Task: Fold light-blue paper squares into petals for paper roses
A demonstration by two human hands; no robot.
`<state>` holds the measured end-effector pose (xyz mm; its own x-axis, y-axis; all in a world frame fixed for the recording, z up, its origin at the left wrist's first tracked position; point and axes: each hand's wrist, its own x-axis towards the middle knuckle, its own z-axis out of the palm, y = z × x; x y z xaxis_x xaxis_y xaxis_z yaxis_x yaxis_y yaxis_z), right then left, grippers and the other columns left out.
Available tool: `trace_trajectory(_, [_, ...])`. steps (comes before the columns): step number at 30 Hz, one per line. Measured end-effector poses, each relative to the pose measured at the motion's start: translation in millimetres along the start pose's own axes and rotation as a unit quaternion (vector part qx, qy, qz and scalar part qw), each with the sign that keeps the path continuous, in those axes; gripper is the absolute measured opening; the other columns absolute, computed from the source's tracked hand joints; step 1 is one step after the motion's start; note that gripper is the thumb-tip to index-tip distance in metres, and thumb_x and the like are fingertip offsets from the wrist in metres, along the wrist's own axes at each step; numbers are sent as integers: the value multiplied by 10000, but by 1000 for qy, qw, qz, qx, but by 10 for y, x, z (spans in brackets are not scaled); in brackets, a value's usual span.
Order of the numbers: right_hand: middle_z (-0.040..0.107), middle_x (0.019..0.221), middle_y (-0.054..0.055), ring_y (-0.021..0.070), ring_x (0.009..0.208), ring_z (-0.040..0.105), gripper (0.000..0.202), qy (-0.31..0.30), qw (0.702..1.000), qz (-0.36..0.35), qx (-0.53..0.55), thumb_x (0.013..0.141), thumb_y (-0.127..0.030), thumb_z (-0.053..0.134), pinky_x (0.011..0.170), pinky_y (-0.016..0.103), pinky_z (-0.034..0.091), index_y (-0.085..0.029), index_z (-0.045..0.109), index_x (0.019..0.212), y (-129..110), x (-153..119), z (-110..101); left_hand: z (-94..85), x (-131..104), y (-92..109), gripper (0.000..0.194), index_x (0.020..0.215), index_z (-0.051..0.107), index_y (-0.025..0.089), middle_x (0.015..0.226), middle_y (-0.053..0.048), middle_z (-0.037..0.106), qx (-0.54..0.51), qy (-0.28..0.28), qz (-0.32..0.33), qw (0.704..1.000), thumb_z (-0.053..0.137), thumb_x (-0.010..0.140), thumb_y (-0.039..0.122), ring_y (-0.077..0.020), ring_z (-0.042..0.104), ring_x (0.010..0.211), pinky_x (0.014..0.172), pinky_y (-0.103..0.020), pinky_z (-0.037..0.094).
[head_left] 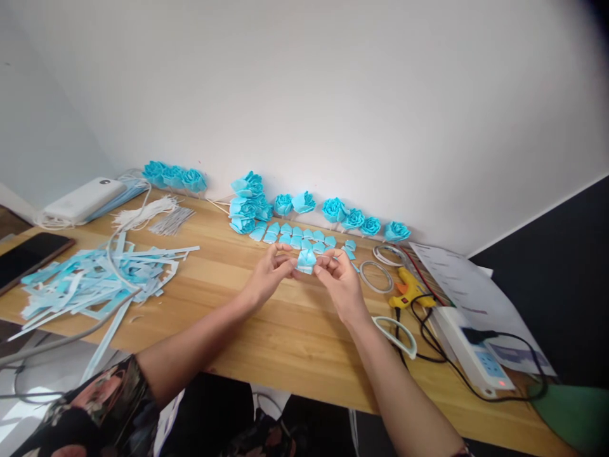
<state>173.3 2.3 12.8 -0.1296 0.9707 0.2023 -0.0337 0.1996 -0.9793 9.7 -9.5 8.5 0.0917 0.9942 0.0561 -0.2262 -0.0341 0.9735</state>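
Note:
A small light-blue petal piece (306, 259) is held up above the tabletop between my two hands. My left hand (272, 273) pinches its left edge with thumb and fingers. On the other side, my right hand (340, 277) grips the right edge the same way. Just behind them, rows of similar blue petal pieces (297, 236) lie flat on the wood. Past those stands a cluster of blue flowers (247, 203), and more blue flowers (334, 209) line the wall to the right.
Cut blue strips (99, 273) heap up on the left, near a phone (28, 257) and a white power bank (84, 200). To the right are tape rings (376, 277), a yellow glue gun (410, 291), scissors with pale handles (397, 335) and a power strip (471, 352) with black cables.

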Motion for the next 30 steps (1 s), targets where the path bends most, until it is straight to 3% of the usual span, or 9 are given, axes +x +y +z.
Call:
trace_trajectory(3, [600, 743, -35, 137, 703, 579, 276, -11, 1000, 9, 3, 723, -284, 648, 705, 274, 462, -242, 468, 928, -9, 4, 2, -12, 4, 36, 449, 1088, 557, 161, 811, -35, 681, 28, -12, -42, 999, 647, 746, 437, -168, 646, 708, 721, -308, 471])
trace_trajectory(8, [636, 779, -27, 148, 753, 603, 284, -28, 999, 17, -4, 750, -295, 650, 747, 286, 471, -254, 510, 994, -28, -17, 0, -24, 20, 15, 277, 745, 670, 141, 618, -18, 645, 71, 16, -58, 996, 674, 695, 414, -149, 592, 623, 657, -272, 442])
trace_trajectory(12, [675, 962, 37, 192, 964, 613, 136, -5, 999, -20, -45, 796, -345, 630, 868, 328, 471, -230, 604, 862, -30, -26, -24, -20, 23, 10, 254, 750, 689, 142, 582, -15, 634, 79, 46, -51, 995, 649, 705, 389, -139, 562, 586, 627, -265, 431])
trace_trajectory(16, [658, 1051, 51, 218, 1060, 588, 123, -31, 995, -46, -79, 791, -347, 647, 905, 350, 469, -225, 659, 789, 16, -24, -21, -13, 16, -2, 258, 755, 693, 143, 608, -21, 640, 82, 42, -39, 995, 645, 712, 393, -138, 563, 597, 616, -259, 429])
trace_trajectory(30, [714, 926, 37, 202, 871, 652, 186, -5, 993, -16, -114, 784, -382, 648, 809, 325, 506, -213, 715, 819, 58, -23, -19, 10, -11, -28, 247, 777, 697, 146, 652, -18, 662, 80, 11, -38, 996, 630, 732, 380, -142, 596, 653, 655, -247, 439])
